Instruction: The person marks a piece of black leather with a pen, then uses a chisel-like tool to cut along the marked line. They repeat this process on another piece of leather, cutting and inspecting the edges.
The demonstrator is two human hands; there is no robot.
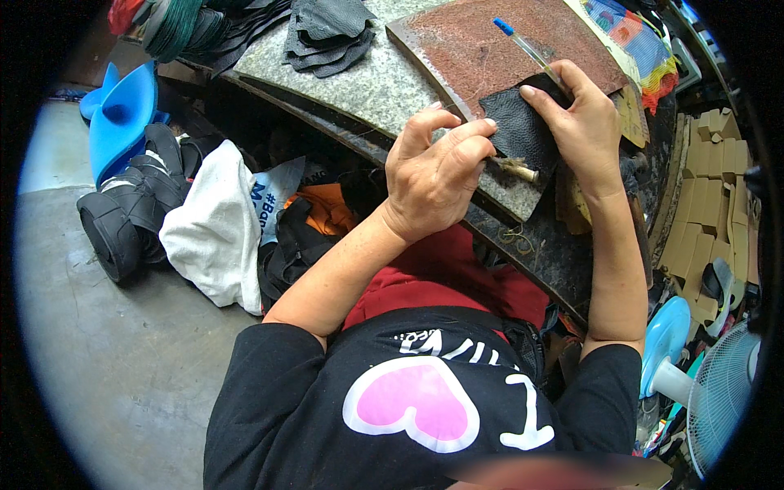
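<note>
A piece of black grained leather point(523, 122) is held over the front corner of the work surface. My right hand point(586, 131) grips its right side, thumb pressed on top. My left hand point(441, 171) is closed, its curled fingertips at the leather's left edge; whatever they pinch is hidden. A fine thread seems to trail beside these fingers. A clear pen with a blue end point(523, 42) slants above the leather, its lower part reaching my right fingers. Just below the leather lies a small pale-handled tool point(518, 170) with brownish fibres around it.
A reddish-brown board point(465, 49) rests on a speckled stone slab point(359, 94). Black leather pieces point(327, 37) are stacked at the back. Left of the bench are a white cloth point(216, 224), black sandals point(122, 220) and a blue plastic stool point(126, 114). A fan point(723, 400) stands at lower right.
</note>
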